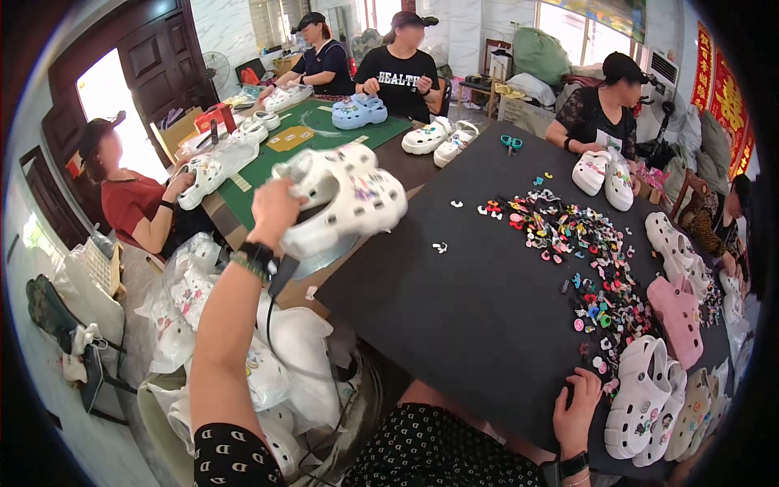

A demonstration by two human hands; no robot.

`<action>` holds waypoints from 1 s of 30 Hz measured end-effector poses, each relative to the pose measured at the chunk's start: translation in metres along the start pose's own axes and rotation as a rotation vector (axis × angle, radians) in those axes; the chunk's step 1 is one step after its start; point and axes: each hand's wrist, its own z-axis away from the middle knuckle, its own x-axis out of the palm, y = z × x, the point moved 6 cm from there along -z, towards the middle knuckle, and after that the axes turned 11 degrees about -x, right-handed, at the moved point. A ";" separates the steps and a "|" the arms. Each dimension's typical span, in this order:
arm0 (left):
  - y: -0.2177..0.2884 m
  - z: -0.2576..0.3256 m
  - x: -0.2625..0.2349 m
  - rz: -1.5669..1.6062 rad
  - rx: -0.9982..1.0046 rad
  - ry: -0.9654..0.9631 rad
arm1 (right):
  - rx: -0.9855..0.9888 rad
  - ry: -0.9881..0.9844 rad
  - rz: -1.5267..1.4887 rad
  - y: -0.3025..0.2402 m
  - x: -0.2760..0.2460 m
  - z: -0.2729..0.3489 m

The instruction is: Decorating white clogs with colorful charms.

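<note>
My left hand is raised over the left edge of the black table, closed on a pair of white clogs with holes and small coloured charms. The clogs are slightly blurred, and they hide part of the green mat behind them. My right hand rests on the near right of the black tabletop, fingers apart and holding nothing. Beside it stands another pair of white clogs with charms. A heap of small coloured shoe charms spreads over the table's right half.
A pink clog and more pale clogs line the right edge. Teal scissors lie at the far corner. Bagged white clogs fill a bin at my left. Several people sit around the tables; a blue pair is on the green mat.
</note>
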 end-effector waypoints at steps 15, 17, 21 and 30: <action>-0.076 0.039 0.098 0.193 0.130 -0.018 | -0.095 0.017 0.012 0.004 0.004 -0.004; -0.068 0.072 0.067 0.251 0.149 -0.027 | -0.136 0.027 0.040 0.008 0.003 0.000; -0.094 0.121 0.014 0.221 0.113 -0.017 | -0.186 0.033 0.044 0.011 0.011 0.002; -0.209 0.119 -0.096 -0.446 -0.293 0.405 | -0.196 0.082 0.013 0.014 0.010 0.009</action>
